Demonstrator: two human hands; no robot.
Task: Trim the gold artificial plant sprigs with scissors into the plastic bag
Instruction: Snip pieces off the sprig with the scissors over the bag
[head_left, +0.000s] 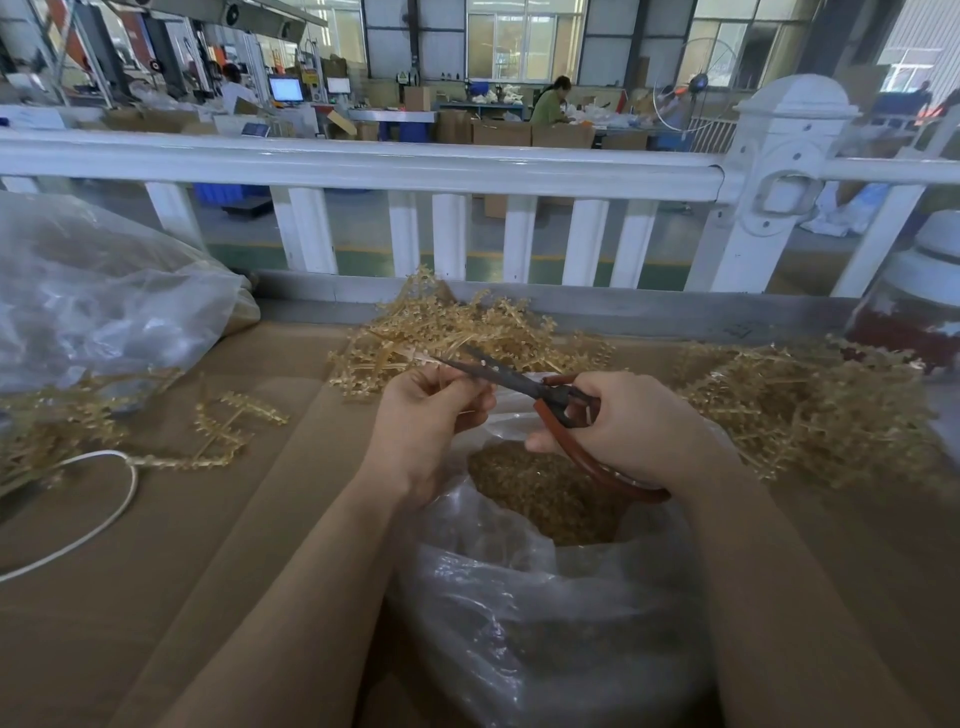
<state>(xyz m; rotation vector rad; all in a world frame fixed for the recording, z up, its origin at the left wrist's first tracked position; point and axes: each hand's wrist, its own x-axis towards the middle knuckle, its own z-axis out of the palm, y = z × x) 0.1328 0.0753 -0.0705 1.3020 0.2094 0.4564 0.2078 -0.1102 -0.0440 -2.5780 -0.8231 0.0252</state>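
From the head camera, the left hand (431, 415) pinches a thin gold sprig (415, 358) whose stem runs leftward, just beyond the blade tips. The right hand (623, 421), nearer the sprig's cut end, grips the scissors (519, 384), blades slightly parted around the stem. Both sit above the open plastic bag (545, 597) at the table's (208, 519) near edge

A cardboard-covered table (156, 597) bears heaps of gold sprigs (810, 410), an open plastic bag (545, 623), a white cord (104, 509) and another, seemingly crumpled bag (93, 291).
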